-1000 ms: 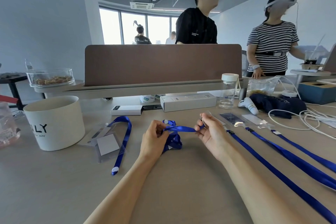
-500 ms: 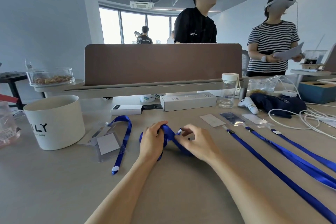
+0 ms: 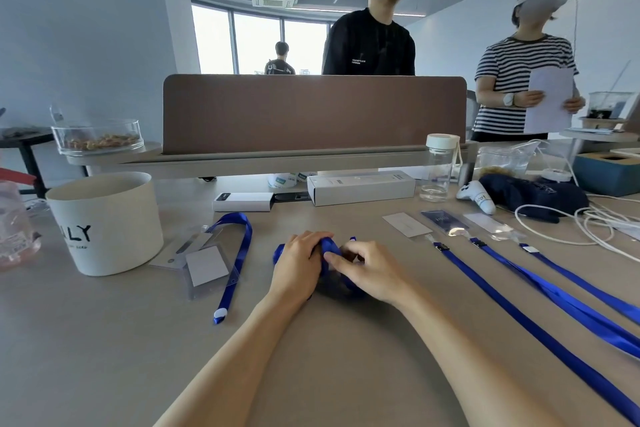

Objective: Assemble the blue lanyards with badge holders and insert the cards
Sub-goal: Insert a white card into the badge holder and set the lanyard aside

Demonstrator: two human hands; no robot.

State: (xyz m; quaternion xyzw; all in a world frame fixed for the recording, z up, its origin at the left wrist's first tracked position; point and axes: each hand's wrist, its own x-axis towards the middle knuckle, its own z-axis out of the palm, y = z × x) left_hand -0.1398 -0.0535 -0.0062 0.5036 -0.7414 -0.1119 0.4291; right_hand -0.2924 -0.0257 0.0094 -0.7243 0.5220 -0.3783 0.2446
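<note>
A bunched blue lanyard lies on the table between my hands. My left hand is closed over its left part. My right hand pinches its right part, and most of the strap is hidden under my fingers. To the left, another blue lanyard loops beside clear badge holders with a white card inside. On the right, three blue lanyards lie stretched out. Their clips point at a white card and two clear badge holders.
A white round tub stands at the left, a plastic bag beside it. White boxes, a clear bottle, a white controller and cables line the back. A brown divider rises behind; two people stand beyond it.
My right hand has let the stretched strap go slack and moved left to meet my left hand. The lanyard is now gathered into a bundle under both hands.
</note>
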